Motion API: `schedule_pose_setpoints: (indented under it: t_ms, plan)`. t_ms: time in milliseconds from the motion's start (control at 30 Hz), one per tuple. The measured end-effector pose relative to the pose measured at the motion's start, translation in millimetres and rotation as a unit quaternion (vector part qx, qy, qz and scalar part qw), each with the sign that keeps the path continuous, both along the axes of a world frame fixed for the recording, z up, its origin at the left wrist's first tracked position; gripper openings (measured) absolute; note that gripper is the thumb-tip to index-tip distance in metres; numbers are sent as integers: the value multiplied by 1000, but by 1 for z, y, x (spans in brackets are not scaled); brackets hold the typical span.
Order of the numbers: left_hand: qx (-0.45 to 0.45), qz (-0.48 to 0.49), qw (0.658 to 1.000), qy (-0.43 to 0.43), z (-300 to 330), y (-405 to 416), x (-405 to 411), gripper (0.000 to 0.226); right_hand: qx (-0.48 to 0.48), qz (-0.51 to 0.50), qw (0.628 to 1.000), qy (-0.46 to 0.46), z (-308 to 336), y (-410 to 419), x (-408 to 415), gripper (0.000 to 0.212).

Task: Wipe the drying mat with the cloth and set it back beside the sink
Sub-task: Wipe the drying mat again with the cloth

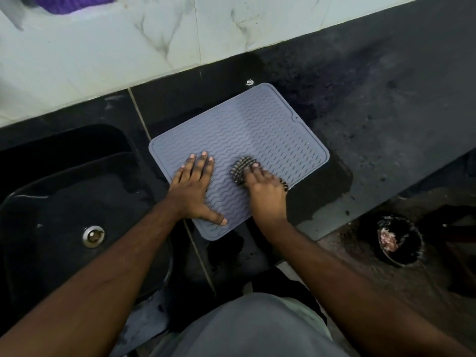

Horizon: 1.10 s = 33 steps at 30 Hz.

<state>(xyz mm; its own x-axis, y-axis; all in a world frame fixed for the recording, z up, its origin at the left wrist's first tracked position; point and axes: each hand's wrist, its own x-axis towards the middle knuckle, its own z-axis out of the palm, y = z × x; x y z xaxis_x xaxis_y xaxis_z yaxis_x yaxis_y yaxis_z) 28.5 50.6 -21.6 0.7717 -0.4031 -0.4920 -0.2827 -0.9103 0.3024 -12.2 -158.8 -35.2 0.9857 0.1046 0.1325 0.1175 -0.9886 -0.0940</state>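
A grey drying mat (260, 130) with wavy ridges lies flat on the black counter, just right of the sink. My left hand (195, 189) presses on the mat's near left part with straight, spread fingers. My right hand (265, 191) grips a bunched dark striped cloth (240, 170) and holds it down on the mat's near middle. The hand covers most of the cloth; only its rounded end and a bit at the right show.
A black sink (64, 197) with a metal drain (93, 236) sits at the left. The black counter (386, 119) runs right, wet beside the mat. A white marble wall (103, 55) stands behind. On the floor at lower right stands a dark bin (399, 240).
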Motion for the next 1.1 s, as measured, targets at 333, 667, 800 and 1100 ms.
schedule_pose_setpoints:
  t_ms: [333,667,800,1100]
  plan:
    - [23,-16,1000,7,6,-2,2,164,105,279,953,50,-10,15,-26,52]
    - [22,-24,999,31,9,1,4,163,44,346,936,56,10,-119,54,40]
    - [25,-24,999,23,9,-1,3,163,61,222,971,66,27,-122,60,46]
    - [26,-54,998,18,9,6,3,170,88,363,924,80,2,3,-21,43]
